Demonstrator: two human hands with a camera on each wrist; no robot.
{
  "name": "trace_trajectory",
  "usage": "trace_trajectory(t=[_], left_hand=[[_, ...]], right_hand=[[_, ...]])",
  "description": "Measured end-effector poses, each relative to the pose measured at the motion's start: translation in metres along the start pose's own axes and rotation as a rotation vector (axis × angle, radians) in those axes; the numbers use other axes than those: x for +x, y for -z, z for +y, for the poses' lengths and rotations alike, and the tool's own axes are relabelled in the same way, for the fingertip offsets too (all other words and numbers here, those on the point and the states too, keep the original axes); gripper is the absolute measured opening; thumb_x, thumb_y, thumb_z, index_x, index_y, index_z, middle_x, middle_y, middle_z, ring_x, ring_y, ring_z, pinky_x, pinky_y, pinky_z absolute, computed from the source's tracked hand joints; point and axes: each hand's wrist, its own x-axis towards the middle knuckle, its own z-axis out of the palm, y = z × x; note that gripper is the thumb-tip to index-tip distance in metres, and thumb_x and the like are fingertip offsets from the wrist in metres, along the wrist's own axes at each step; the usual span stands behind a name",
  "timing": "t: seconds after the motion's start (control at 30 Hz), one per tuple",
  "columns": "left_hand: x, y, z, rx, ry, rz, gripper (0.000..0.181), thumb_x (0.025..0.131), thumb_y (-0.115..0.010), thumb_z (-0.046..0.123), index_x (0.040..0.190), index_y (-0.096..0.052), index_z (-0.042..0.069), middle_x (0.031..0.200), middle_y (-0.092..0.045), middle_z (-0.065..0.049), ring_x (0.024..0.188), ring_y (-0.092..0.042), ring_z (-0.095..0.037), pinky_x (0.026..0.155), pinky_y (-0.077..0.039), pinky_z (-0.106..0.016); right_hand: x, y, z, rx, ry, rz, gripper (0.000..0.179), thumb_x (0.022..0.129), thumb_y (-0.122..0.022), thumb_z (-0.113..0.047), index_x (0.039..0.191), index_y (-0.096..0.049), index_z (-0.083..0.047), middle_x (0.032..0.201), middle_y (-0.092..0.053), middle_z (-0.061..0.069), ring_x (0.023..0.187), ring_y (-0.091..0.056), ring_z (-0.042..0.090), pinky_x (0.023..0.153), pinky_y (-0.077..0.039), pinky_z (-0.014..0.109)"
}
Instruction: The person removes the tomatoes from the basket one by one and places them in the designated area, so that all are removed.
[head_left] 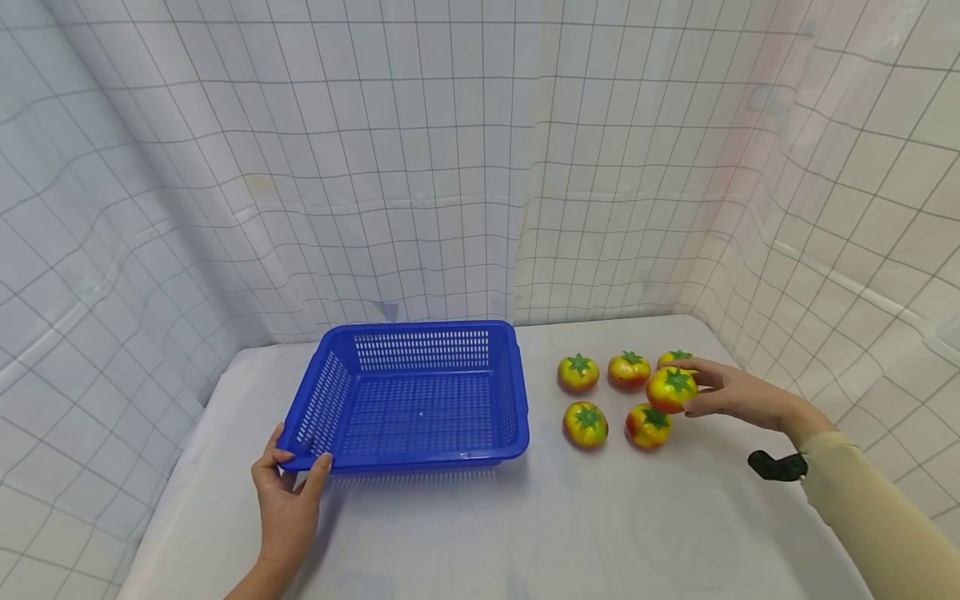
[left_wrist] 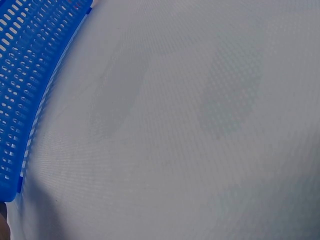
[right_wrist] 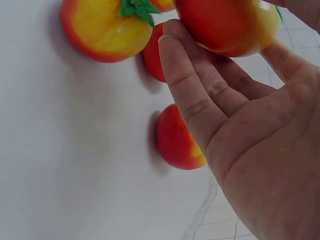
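Note:
My right hand [head_left: 716,392] holds a red-and-yellow toy tomato [head_left: 670,392] with a green leafy top between thumb and fingers. In the right wrist view, the held tomato [right_wrist: 227,25] is above the cloth, against the fingers [right_wrist: 187,92]. Beneath and around it sit more such tomatoes, among them one front right [head_left: 647,429], one front left [head_left: 585,426] and one back left [head_left: 577,375]. My left hand [head_left: 288,508] grips the front left corner of a blue plastic basket [head_left: 427,460], thumb on the near rim. The left wrist view shows only a sliver of that hand, below the basket [left_wrist: 35,75].
A white cloth [head_left: 480,533] covers the table under everything. White grid-patterned curtains [head_left: 420,167] hang behind and on both sides. At the right wrist, a black strap or mount [head_left: 777,467] sticks out by the beige sleeve [head_left: 870,500].

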Motion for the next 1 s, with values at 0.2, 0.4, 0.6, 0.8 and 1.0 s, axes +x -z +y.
trace_trajectory(t=[0.2, 0.4, 0.6, 0.8, 1.0], left_hand=[[0.000, -0.001, 0.000, -0.033, -0.014, 0.001, 0.044, 0.102, -0.064, 0.012, 0.121, -0.025, 0.015, 0.168, -0.012, 0.007, 0.139, -0.035, -0.035, 0.087, -0.042, -0.005], [0.000, 0.000, -0.001, -0.046, -0.013, -0.003, 0.044, 0.102, -0.064, 0.011, 0.121, -0.025, 0.015, 0.168, -0.011, 0.008, 0.140, -0.034, -0.036, 0.087, -0.043, -0.005], [0.000, -0.001, -0.002, -0.050, -0.016, 0.000, 0.043, 0.102, -0.064, 0.012, 0.120, -0.026, 0.017, 0.168, -0.011, 0.005, 0.138, -0.035, -0.035, 0.087, -0.043, -0.005], [0.000, -0.001, -0.002, -0.032, -0.008, 0.008, 0.042, 0.102, -0.064, 0.012, 0.119, -0.026, 0.018, 0.167, -0.013, 0.013, 0.139, -0.035, -0.035, 0.087, -0.043, -0.005], [0.000, 0.000, -0.002, -0.030, -0.009, 0.005, 0.043, 0.102, -0.064, 0.011, 0.121, -0.025, 0.016, 0.167, -0.013, 0.013, 0.139, -0.035, -0.035, 0.087, -0.043, -0.005]], right_hand=[[-0.007, 0.003, 0.006, 0.023, -0.025, 0.000, 0.070, 0.096, -0.067, -0.025, 0.157, -0.034, -0.017, 0.163, -0.019, 0.024, 0.145, -0.027, 0.047, 0.107, -0.042, 0.042], [-0.012, 0.007, 0.014, 0.014, -0.042, 0.006, 0.078, 0.096, -0.067, -0.027, 0.160, -0.026, -0.011, 0.161, -0.019, 0.028, 0.139, -0.035, 0.044, 0.106, -0.043, 0.043], [-0.018, 0.009, 0.022, -0.021, -0.065, 0.034, 0.081, 0.096, -0.068, -0.027, 0.160, -0.023, -0.010, 0.160, -0.020, 0.032, 0.139, -0.036, 0.045, 0.107, -0.042, 0.049], [-0.021, 0.011, 0.031, 0.003, -0.103, 0.039, 0.086, 0.095, -0.070, -0.027, 0.161, -0.018, -0.006, 0.160, -0.017, 0.035, 0.134, -0.044, 0.042, 0.108, -0.041, 0.056], [-0.024, 0.012, 0.040, 0.032, -0.138, 0.044, 0.086, 0.095, -0.071, -0.026, 0.160, -0.020, -0.006, 0.159, -0.018, 0.034, 0.131, -0.048, 0.039, 0.107, -0.044, 0.052]])
